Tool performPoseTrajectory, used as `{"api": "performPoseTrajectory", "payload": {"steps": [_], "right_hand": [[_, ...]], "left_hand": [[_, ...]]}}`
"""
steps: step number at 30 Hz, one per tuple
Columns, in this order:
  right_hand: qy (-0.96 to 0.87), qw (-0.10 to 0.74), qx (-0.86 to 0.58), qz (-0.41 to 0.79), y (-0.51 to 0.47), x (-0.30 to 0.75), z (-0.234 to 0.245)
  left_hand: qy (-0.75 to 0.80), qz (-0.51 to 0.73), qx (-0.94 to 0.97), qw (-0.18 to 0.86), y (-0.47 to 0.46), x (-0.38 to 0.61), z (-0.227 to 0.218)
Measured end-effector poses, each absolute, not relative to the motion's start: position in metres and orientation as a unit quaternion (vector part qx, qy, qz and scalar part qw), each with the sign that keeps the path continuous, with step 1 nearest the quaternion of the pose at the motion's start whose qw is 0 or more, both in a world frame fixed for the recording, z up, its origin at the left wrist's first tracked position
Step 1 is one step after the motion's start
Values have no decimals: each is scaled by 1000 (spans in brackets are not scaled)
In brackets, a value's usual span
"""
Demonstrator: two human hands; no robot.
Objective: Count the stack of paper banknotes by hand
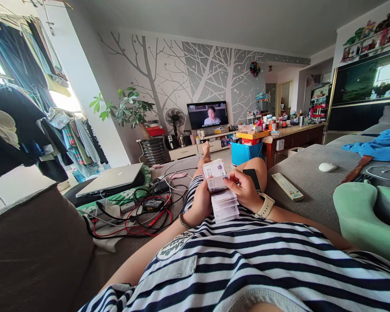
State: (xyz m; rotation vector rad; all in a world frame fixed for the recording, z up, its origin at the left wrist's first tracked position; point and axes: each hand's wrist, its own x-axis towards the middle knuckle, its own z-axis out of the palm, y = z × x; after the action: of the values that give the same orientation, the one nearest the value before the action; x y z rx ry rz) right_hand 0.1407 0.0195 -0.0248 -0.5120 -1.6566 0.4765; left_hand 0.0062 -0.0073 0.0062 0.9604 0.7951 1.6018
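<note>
While both hands meet over the striped lap | left hand [202, 200] grips banknote stack [221, 197] from below | right hand [244, 187] pinches its top notes | phone [251, 178] on knee, remote [287, 186] beside.

A grey sofa [312, 177] fills the lower and right part of the frame. On its seat to the right of centre lie a white remote control [287, 186], a white computer mouse [327, 167] further back, a white cable [381, 170] and a blue cloth [378, 147] at the right edge, with a green cushion [364, 216] at lower right. Left of centre, the seat carries a closed silver laptop [112, 178] resting on a green fabric [117, 198], and beside it a tangle of red and black cables [143, 216] (with a black power brick [152, 203] among them). The person's striped lap [247, 255] rests along the middle.
</note>
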Motion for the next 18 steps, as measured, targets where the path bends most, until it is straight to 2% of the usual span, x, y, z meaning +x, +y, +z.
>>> {"api": "performPoseTrajectory", "payload": {"steps": [11,16,18], "right_hand": [[-734,613,-195,217,19,142,-26],[-746,578,-144,296,21,140,-29],[-747,575,-173,286,22,140,-30]], "left_hand": [[282,647,403,582,5,1,-5],[284,653,376,593,12,1,-13],[281,655,372,595,13,2,-14]]}}
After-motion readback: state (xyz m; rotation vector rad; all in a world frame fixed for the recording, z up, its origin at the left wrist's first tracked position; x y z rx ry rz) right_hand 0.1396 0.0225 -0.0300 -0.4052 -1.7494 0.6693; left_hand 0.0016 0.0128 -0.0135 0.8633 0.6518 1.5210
